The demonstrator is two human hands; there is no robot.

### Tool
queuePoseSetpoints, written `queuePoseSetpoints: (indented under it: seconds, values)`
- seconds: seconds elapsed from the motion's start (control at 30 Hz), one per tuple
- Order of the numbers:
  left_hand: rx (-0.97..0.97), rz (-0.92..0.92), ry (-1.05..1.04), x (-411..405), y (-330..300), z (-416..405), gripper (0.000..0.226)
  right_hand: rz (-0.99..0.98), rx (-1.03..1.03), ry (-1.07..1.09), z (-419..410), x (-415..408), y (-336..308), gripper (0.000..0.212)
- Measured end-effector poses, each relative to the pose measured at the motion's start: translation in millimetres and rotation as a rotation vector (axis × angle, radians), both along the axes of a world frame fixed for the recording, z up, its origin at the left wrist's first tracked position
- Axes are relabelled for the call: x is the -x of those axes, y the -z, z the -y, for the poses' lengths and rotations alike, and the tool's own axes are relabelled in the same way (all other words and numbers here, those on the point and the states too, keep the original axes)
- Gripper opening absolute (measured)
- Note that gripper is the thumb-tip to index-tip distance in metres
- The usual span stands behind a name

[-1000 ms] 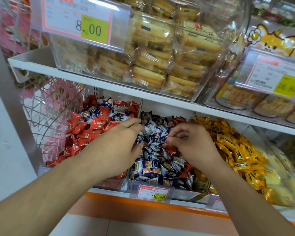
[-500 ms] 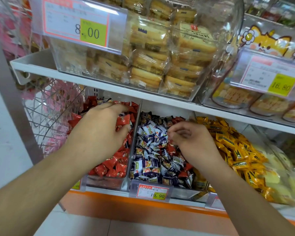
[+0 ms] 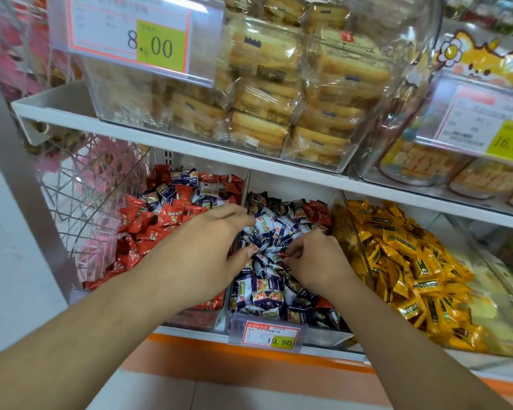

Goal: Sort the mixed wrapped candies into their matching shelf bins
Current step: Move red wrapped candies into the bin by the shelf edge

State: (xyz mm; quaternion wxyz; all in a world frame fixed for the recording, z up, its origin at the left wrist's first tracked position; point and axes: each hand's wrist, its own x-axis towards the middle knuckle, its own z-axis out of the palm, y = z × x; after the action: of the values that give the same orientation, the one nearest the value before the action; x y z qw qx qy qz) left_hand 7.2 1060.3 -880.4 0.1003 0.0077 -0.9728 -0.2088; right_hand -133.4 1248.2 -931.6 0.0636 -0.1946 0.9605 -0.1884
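Hands in the blue bin w/ us hunting strays — right hand pinches a red candy. Left hand loose, empty, spread over the divider.

The upper shelf hangs low over the open-topped candy bins.

Three clear plastic shelf bins are seen side by side on the lower shelf: the left bin is heaped with red foil-wrapped candies – several blue-and-white wrapped candies mixed on top; the middle bin is filled with blue-and-white ones, a few red among them; yellow-wrapped candies are piled in the right.
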Motion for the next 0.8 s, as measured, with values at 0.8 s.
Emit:
queuePoseSetpoints:
  seconds: [0.8]
  values:
    - [-0.038, -0.082, 0.014, -1, -8, -7, 0.049, 0.029, 0.406, -0.082, -20, -29, -53, 0.019]
